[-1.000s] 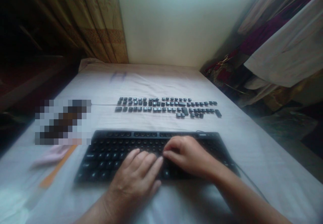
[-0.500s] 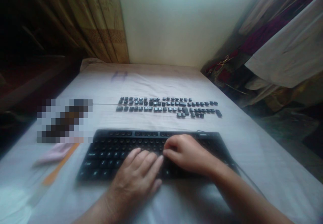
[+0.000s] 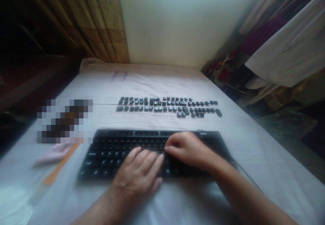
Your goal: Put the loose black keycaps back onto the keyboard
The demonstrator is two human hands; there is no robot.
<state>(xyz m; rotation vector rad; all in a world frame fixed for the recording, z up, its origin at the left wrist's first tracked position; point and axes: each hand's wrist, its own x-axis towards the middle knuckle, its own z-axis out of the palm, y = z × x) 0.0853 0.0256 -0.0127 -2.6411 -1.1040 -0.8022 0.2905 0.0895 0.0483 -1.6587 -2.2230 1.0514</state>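
A black keyboard [image 3: 111, 150] lies on the white cloth in front of me. My left hand [image 3: 138, 177] rests flat on its near middle, fingers stretched out over the keys. My right hand [image 3: 189, 149] sits on the keyboard's right half with its fingers curled in a pinch near the middle keys; whatever they hold is too small to make out. Beyond the keyboard, loose black keycaps [image 3: 167, 107] lie in three rows on the cloth.
A pink object [image 3: 52, 154] and an orange strip [image 3: 59, 169] lie left of the keyboard, below a pixelated patch [image 3: 64, 120]. Curtains hang at the far left, a wall stands behind, and draped cloths crowd the right side. A cable [image 3: 248, 179] runs off the keyboard's right end.
Both hands stay on the keyboard; the right hand has edged slightly away from me. The view has shifted a little.
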